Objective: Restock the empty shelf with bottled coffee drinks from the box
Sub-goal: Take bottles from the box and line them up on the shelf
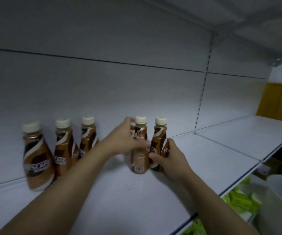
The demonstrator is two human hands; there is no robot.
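Head view: my right hand (pixel 168 157) is wrapped around the lower body of bottle 5 (pixel 159 143), thumb across the label, fingers closed on it, base on the shelf (pixel 213 150). Judged purpose: to steady it upright while it is set in line. My left hand (pixel 125 138) is blurred with motion at the left side of bottle 4 (pixel 139 148); fingers reach behind its shoulder, but I cannot tell whether they are clamped on it or only touching. Bottle 4 shows its barcode face, not the logo, so I judge the left hand is there to turn or nudge it.

Bottles 4 and 5 stand touching, upright. To the left, 3 more bottles (pixel 62 146) stand in a loose row with logos mostly forward; the leftmost sits nearer the front edge. A gap lies between that group and bottle 4.

Shelf to the right of bottle 5 holds no stock. The box is not in view. Green goods (pixel 241 200) show on the level below.

Progress: 5 bottles placed, most of the shelf unfilled. Risk: narrow-topped bottles packed close may topple if knocked.
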